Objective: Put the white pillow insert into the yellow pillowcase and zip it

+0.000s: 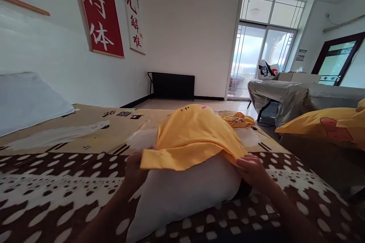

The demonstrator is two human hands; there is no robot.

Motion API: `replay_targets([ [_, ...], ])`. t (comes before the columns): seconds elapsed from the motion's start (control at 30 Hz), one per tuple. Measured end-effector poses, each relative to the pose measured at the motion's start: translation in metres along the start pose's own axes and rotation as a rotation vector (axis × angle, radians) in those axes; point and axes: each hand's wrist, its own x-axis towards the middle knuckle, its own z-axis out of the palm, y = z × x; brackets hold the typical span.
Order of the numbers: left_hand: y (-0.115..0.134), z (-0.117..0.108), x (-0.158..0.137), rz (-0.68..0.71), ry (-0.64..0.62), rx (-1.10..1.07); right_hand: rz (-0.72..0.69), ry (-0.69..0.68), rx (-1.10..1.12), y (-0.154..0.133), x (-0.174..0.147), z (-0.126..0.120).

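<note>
Yellow pillowcase (196,133) covers far part of white pillow (191,195) on brown-and-white spotted bedding (85,182), near end bare; right hand (252,168) pinching hem's right side; left hand (137,165) clamped on its left, fingers mostly hidden.

**Left hand (136,167) and right hand (253,169) held apart**

Both bare forearms (288,207) angle inward from below. The right hand's fingers (245,162) curl closed, its wrist (267,185) nearly straight; the left hand's are mostly hidden.
</note>
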Motion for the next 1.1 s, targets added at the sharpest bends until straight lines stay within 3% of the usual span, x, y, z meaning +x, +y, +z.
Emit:
replay_targets([
  [0.07,0.000,0.007,-0.002,-0.002,-0.221,-0.030,0.061,-0.068,0.039,-0.006,-0.001,0.013],
  [0.13,-0.003,0.015,-0.005,-0.031,-0.322,-0.011,0.146,-0.134,0.063,-0.012,-0.002,0.024],
  [0.27,-0.009,0.026,-0.011,-0.051,-0.298,0.031,0.253,-0.193,0.082,-0.019,-0.003,0.028],
  [0.53,0.000,0.024,-0.014,-0.052,-0.299,0.089,0.327,-0.205,0.081,-0.023,-0.007,0.022],
  [0.93,0.001,0.024,-0.016,0.006,-0.300,0.119,0.332,-0.186,0.128,-0.027,-0.009,0.017],
  [1.1,0.024,0.012,-0.010,0.120,-0.321,0.207,0.341,-0.199,0.062,-0.024,0.000,0.012],
])
